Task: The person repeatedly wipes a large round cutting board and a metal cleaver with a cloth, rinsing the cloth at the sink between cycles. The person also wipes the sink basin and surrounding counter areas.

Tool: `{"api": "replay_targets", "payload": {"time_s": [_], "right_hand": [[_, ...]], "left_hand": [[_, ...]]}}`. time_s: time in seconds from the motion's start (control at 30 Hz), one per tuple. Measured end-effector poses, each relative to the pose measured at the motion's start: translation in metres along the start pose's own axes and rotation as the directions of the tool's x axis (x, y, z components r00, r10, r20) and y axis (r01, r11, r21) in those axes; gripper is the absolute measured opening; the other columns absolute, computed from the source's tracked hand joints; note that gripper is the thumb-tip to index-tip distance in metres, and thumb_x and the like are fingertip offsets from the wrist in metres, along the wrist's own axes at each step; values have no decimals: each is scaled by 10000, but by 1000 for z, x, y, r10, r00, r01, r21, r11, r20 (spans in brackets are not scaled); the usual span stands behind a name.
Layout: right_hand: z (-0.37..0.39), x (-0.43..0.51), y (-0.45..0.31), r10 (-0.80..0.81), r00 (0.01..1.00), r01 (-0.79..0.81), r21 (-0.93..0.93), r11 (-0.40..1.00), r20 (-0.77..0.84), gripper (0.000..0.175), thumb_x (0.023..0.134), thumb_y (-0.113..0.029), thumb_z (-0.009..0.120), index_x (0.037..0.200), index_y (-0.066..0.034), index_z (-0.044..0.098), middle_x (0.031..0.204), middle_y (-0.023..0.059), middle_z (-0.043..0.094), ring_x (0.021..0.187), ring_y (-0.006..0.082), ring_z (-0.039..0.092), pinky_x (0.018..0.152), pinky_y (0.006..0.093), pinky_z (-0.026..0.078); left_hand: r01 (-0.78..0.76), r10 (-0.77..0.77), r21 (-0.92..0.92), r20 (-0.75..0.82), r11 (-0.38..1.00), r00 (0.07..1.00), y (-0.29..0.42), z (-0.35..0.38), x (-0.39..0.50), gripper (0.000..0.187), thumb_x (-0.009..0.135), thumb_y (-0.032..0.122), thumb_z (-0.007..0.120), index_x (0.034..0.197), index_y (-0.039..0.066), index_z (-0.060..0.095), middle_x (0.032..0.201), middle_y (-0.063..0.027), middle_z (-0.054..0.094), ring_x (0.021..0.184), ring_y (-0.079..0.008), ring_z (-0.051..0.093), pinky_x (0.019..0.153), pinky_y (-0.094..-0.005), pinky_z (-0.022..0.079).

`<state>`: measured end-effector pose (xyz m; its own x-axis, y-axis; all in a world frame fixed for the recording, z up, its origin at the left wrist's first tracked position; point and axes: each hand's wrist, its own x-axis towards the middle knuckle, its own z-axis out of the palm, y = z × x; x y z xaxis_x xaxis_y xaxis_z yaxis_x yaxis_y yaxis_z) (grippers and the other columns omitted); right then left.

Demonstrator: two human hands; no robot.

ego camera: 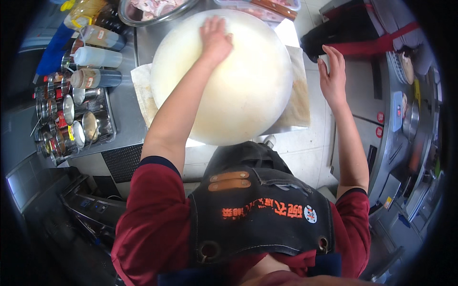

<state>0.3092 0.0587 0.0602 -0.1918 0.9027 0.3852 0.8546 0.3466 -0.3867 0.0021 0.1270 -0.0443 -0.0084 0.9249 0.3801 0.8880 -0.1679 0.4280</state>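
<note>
My left hand [216, 39] rests on the far part of a large, round, pale chopping board [247, 89], palm down with the fingers slightly apart. Nothing shows under or in it. Beneath the board lies a beige cloth [298, 89], its edges sticking out on both sides. My right hand [332, 77] is raised in the air to the right of the board, touching nothing I can make out. Its thumb and fingers are apart, and a pale patch between them looks like background.
Raw meat [155, 7] fills a steel bowl [130, 19] behind the board. A wooden handle [275, 9] lies over plastic meat tubs. Squeeze bottles [98, 57] and a tray [113, 125] of seasoning pots stand left. Another person's dark clothing [336, 35] is at upper right, near a steel counter [384, 150].
</note>
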Motion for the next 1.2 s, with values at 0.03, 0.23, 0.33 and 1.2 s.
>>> {"api": "replay_targets", "payload": {"time_s": [0.03,0.23,0.33,1.2], "right_hand": [[0,-14,5,47,999,-47,28,998,0,301,894,-79,558,1194,-70,535,1208,130,500,1095,272,507,896,343,436],[35,-59,-52,312,824,-565,724,396,472,333,950,-172,511,1245,-18,505,1188,94,576,1086,169,534,941,294,415],[49,-31,-114,454,612,-626,748,-221,647,421,916,-156,559,1283,19,447,1219,134,532,1053,174,537,903,285,435],[159,5,-127,-224,957,138,392,909,183,512,605,188,430,961,-68,695,1079,118,657,1072,306,561,986,369,418]], "left_hand": [[-77,82,-56,91,995,992,17,3,-8,439,794,52,553,1229,12,510,1361,-173,428,1300,-358,332,1088,-465,237],[23,198,-596,302,803,932,91,-25,-72,500,731,-95,477,1204,49,554,1257,-139,540,1244,-292,442,1058,-374,331],[286,-14,-794,331,536,944,123,-58,-83,529,793,-68,466,1310,46,438,1312,-147,494,1267,-274,420,1078,-382,301],[444,-817,-887,346,-125,461,-54,-217,-326,172,899,32,505,1069,15,522,978,-107,614,890,-186,591,804,-313,475]]}}
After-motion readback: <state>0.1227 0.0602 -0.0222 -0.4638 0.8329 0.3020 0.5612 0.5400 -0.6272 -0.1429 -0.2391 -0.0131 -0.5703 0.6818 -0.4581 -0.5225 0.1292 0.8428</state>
